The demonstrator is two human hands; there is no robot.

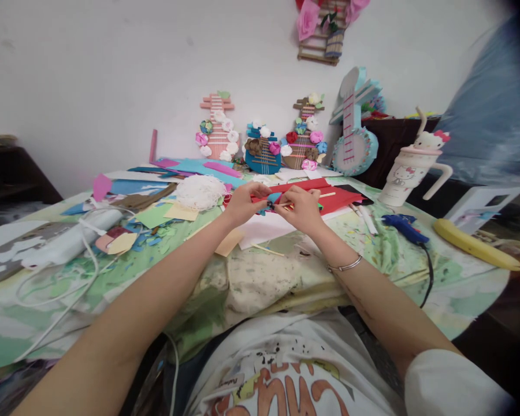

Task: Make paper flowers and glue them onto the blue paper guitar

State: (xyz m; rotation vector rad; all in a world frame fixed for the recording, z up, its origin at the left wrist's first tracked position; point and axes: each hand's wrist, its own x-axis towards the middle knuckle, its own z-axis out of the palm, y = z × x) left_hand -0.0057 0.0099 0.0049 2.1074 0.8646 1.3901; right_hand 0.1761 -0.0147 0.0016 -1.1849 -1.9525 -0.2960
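Observation:
Over the middle of the table, my left hand (pixel 248 202) pinches a small blue piece of paper (pixel 274 197) between thumb and fingers. A dark bit shows at its lower end, too small to name. Close beside it, my right hand (pixel 302 209) is closed on a thin wooden stick (pixel 327 195), whose one end sticks out to the right. The other end points at the blue paper; whether they touch I cannot tell. Red paper (pixel 340 199) lies behind and under my hands, with a white sheet (pixel 266 230) in front.
White string (pixel 200 192) lies heaped at left, among paper scraps (pixel 153 215) and a power strip (pixel 71 234). On the right are a blue glue gun (pixel 405 227), a banana (pixel 476 245) and a tumbler (pixel 409 173). Several decorated paper instruments (pixel 263 157) stand against the wall.

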